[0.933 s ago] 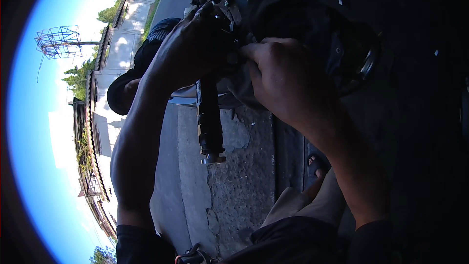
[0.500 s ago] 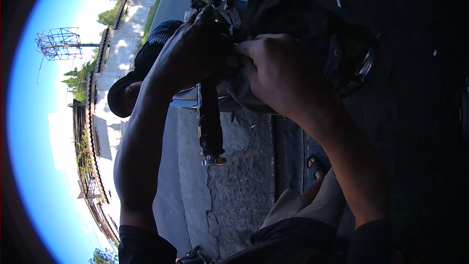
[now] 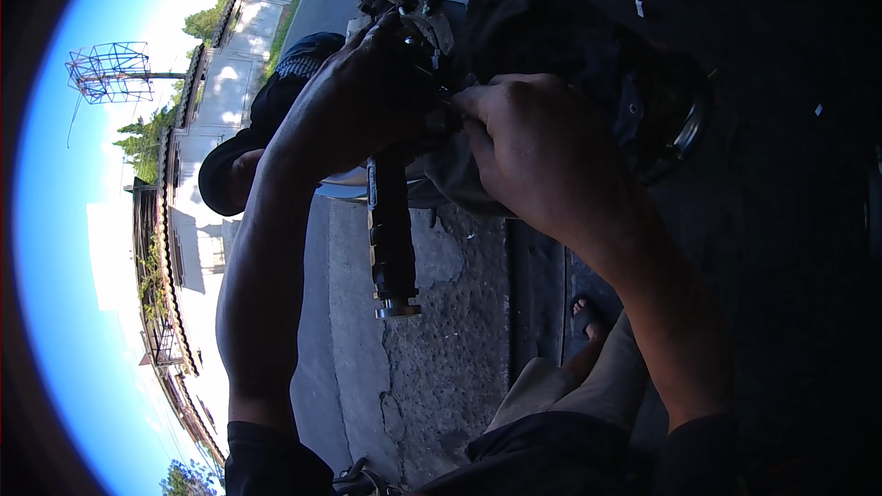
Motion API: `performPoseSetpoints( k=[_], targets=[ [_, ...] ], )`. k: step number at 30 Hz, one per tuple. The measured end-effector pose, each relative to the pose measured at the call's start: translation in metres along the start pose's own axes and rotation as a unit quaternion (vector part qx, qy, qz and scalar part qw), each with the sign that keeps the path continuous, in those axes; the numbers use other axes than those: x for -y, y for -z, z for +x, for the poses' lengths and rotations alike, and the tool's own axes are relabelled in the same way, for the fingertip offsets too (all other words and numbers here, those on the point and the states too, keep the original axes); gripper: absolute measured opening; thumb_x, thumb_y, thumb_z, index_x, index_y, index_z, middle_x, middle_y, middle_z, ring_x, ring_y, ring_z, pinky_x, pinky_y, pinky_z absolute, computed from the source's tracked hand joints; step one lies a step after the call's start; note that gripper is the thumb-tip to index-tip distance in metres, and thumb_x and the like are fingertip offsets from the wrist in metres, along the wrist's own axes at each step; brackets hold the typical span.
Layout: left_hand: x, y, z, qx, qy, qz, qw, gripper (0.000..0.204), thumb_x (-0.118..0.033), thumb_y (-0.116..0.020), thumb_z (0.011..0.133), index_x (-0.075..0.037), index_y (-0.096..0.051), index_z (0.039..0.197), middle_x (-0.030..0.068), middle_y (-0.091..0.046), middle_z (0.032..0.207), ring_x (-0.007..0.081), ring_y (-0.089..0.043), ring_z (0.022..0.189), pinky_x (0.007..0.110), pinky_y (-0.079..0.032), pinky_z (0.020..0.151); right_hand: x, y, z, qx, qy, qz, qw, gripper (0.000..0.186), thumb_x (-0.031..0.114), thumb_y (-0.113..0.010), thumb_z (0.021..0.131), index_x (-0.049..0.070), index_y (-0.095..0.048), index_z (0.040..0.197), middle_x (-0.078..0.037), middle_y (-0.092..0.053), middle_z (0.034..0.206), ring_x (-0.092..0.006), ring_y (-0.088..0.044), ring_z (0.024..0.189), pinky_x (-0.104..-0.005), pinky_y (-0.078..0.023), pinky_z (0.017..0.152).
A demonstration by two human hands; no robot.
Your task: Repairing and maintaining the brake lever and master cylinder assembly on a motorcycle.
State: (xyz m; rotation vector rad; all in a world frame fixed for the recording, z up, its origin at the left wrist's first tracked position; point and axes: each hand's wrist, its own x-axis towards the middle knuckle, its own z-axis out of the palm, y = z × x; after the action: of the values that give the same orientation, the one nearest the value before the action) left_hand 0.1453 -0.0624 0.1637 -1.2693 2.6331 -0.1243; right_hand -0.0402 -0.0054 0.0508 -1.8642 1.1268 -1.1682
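Note:
A black handlebar grip with a metal end cap points down toward me, below my left hand. My left hand is closed around a dark part at the grip's upper end; deep shadow hides what its fingers hold. Close on its right, my right hand pinches with thumb and forefinger at the same spot. Whatever sits between those fingertips is too small and dark to name. Behind both hands hangs dark cloth, and small metal parts show above my left hand.
Another person in a dark cap is beyond my left forearm. A rough concrete strip runs below the grip, with my sandalled foot at its right. A curved shiny metal part stands to the right. A wall borders the road.
My right hand has shifted slightly right and down, its fingertips still beside my left hand. The left hand keeps its hold. The whole view has moved a little.

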Motion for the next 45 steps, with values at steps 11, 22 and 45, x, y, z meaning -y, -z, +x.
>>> performPoseSetpoints(
  k=[11, 22, 45],
  targets=[
    [0.012, -0.006, -0.005, -0.042, -0.142, 0.138, 0.979, 0.022, -0.025, -0.083, 0.086, -0.015, -0.081, 0.106, 0.0045, -0.075, 0.106, 0.0242, -0.069, 0.106, 0.036, -0.057, 0.092, 0.003, -0.003, 0.004, -0.014, 0.017, 0.010, 1.000, 0.016, 0.006, -0.066, 0.096, 0.000, -0.076, 0.106, -0.020, -0.074, 0.094, -0.0329, -0.075, 0.088, -0.0444, -0.059, 0.082],
    [0.021, 0.013, -0.011, 0.021, 0.044, -0.090, 0.995, 0.033, -0.019, -0.081, 0.089, -0.017, -0.076, 0.121, 0.0065, -0.072, 0.120, 0.0205, -0.071, 0.107, 0.032, -0.058, 0.093, 0.012, 0.003, 0.001, -0.009, 0.005, -0.038, 0.999, 0.019, 0.006, -0.067, 0.096, -0.002, -0.076, 0.110, -0.021, -0.076, 0.101, -0.0332, -0.076, 0.094, -0.0426, -0.060, 0.086],
    [0.023, 0.012, 0.000, 0.064, 0.023, -0.023, 0.997, 0.026, -0.022, -0.079, 0.092, -0.016, -0.078, 0.117, 0.0101, -0.075, 0.115, 0.0233, -0.072, 0.106, 0.035, -0.058, 0.089, 0.019, -0.019, -0.012, -0.104, 0.028, -0.041, 0.993, 0.017, 0.008, -0.065, 0.099, -0.002, -0.076, 0.108, -0.020, -0.077, 0.092, -0.0310, -0.078, 0.084, -0.0418, -0.064, 0.077]
  ],
)
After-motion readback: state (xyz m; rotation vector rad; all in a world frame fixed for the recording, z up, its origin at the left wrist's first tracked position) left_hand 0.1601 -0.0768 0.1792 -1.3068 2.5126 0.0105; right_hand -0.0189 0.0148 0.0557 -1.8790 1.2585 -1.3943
